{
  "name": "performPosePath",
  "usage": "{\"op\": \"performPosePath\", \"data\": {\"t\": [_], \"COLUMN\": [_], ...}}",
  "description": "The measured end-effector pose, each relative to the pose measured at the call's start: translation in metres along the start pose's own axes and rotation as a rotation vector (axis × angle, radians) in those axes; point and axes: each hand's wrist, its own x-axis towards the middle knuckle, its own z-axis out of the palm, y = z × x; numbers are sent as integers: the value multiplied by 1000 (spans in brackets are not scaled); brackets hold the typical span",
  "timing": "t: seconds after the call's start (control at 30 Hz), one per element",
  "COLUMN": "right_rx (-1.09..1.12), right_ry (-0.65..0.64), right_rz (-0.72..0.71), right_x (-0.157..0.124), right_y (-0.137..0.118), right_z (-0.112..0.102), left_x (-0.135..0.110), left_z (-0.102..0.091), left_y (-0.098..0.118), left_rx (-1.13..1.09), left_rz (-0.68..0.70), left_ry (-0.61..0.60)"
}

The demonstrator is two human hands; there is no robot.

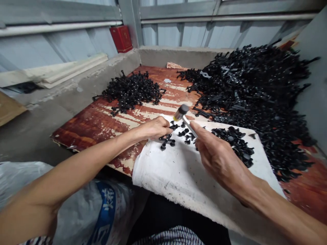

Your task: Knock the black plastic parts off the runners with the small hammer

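Plastic piece (pixel 175 126), small and black, lies on the white cloth (pixel 184 177) in the head view. The fingertips of the left hand (pixel 153 128) pinch it at one end, likely to stop it skipping. The right hand (pixel 217 156) is closed round the handle of a small hammer (pixel 182 112), whose head is lifted just above the piece. The cloth probably cushions the red board (pixel 97 119). A small pile (pixel 131 90) and a huge heap (pixel 255 92) sit apart. The sack (pixel 102 211) at the knees shows no contents, and the red box (pixel 121 38) looks closed.
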Motion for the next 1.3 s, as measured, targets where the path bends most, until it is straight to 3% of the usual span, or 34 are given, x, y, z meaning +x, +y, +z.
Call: {"op": "performPosePath", "data": {"t": [0.17,0.23,0.37,0.5,0.53,0.6,0.7,0.77,0.97,1.1,1.3], "right_rx": [73,141,517,694,733,791,830,837,833,780,603], "right_ry": [-113,-100,-67,-143,-146,-121,-22,45,77,-30,-106], "right_rz": [66,124,413,509,527,560,606,633,654,640,533], "right_x": [7,12,18,10,7,0,-7,-10,-15,-20,-23], "right_y": [-6,-8,-11,-14,-15,-18,-20,-19,-23,-30,-23], "right_z": [-6,-11,-13,-1,1,3,0,-2,5,3,-9], "left_x": [-1,-2,-13,-33,-39,-50,-66,-74,-79,-69,-58], "left_z": [-1,-2,-1,10,12,16,18,18,31,40,26], "left_y": [0,-2,2,12,14,16,13,10,14,14,3], "left_rx": [15,24,3,39,70,118,118,110,66,-216,-318], "left_rz": [-8,21,164,312,335,333,204,124,134,120,-2], "left_ry": [2,-9,-150,-301,-291,-153,152,223,117,43,5]}}
